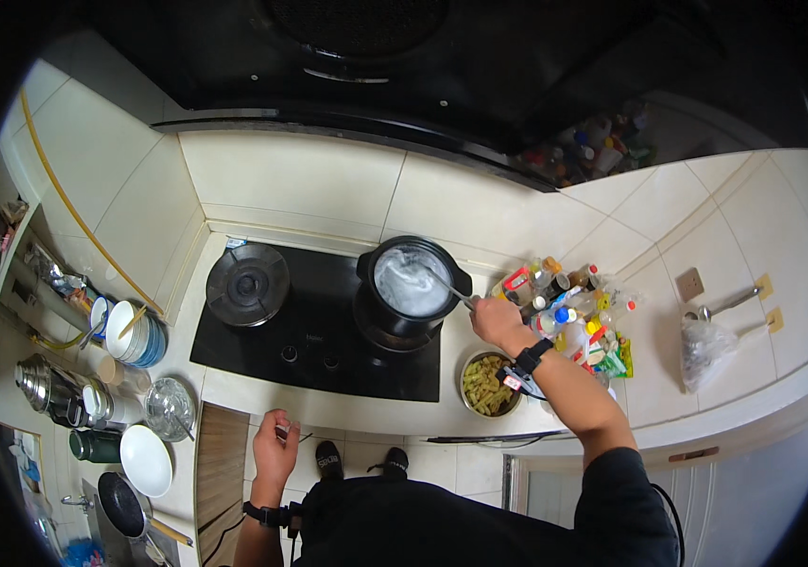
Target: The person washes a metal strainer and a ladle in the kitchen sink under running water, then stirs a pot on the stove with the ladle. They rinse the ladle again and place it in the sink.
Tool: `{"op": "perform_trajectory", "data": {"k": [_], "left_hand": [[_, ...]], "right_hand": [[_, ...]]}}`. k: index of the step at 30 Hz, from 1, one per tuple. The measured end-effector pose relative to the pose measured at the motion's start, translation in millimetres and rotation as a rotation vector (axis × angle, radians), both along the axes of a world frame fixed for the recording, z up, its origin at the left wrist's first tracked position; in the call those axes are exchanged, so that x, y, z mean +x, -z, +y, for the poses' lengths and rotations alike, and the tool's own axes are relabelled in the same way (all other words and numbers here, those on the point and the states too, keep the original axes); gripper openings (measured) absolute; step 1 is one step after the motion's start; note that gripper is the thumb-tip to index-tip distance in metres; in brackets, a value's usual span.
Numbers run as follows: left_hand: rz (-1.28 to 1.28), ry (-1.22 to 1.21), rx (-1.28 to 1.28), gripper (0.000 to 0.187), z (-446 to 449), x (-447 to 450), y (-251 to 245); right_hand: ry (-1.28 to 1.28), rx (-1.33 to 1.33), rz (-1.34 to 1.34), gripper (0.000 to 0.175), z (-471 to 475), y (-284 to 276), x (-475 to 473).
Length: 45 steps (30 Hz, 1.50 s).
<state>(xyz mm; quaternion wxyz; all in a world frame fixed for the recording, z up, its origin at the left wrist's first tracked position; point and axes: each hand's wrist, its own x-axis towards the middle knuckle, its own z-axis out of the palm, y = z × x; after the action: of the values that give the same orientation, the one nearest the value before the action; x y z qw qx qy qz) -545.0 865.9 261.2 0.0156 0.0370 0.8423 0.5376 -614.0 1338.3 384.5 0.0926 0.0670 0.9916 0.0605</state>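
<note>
My right hand (500, 322) grips the handle of a long metal utensil (452, 285), which slants into a black two-handled pot (412, 322). Its lower end is hidden in the pot's whitish, foamy or steamy liquid (411, 280). The pot stands on the right burner of a black glass gas hob (333, 298). My left hand (274, 445) hovers before the counter's front edge, fingers loosely curled. Something small and dark shows by its fingertips; whether it is held is unclear. Below my right forearm stands a metal bowl (464, 397) of cut greenish-yellow food pieces (487, 385).
Several condiment bottles (563, 315) crowd the counter right of the pot. The left burner (247, 283) carries no pot. Stacked bowls (136, 337), a glass bowl (169, 407), a white plate (146, 461) and a frying pan (122, 503) line the left side. A black range hood (347, 92) overhangs the hob.
</note>
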Motion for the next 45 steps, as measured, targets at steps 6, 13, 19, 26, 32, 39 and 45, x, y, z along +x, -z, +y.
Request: {"op": "perform_trajectory", "data": {"k": [6, 13, 19, 26, 32, 39, 45], "left_hand": [[-0.032, -0.008, -0.008, 0.028, 7.3, 4.8, 6.9], [0.026, -0.04, 0.035, 0.028, 4.4, 4.3, 13.5], [0.009, -0.077, 0.046, 0.027, 3.4, 2.9, 17.2], [-0.002, -0.104, 0.079, 0.026, -0.2, 6.1, 18.9], [-0.009, -0.122, 0.057, 0.026, -7.9, 9.4, 9.9], [-0.016, -0.141, 0.071, 0.025, -9.6, 11.4, 10.0], [-0.007, -0.112, 0.081, 0.025, -4.2, 14.4, 11.0]], "right_hand": [[-0.088, 0.007, -0.184, 0.03, 19.3, -39.3, -7.3], [0.028, -0.255, -0.45, 0.038, 8.0, -73.3, -14.0], [0.09, -0.404, -0.445, 0.036, 4.5, -73.8, -24.0], [-0.07, -0.411, -0.13, 0.034, 16.8, -22.8, -29.2], [-0.111, -0.082, -0.003, 0.028, 5.0, 5.3, -25.3], [-0.05, 0.029, -0.019, 0.028, 11.2, 16.5, -6.8], [0.183, -0.496, -0.104, 0.037, 23.0, 27.4, -23.0]]}}
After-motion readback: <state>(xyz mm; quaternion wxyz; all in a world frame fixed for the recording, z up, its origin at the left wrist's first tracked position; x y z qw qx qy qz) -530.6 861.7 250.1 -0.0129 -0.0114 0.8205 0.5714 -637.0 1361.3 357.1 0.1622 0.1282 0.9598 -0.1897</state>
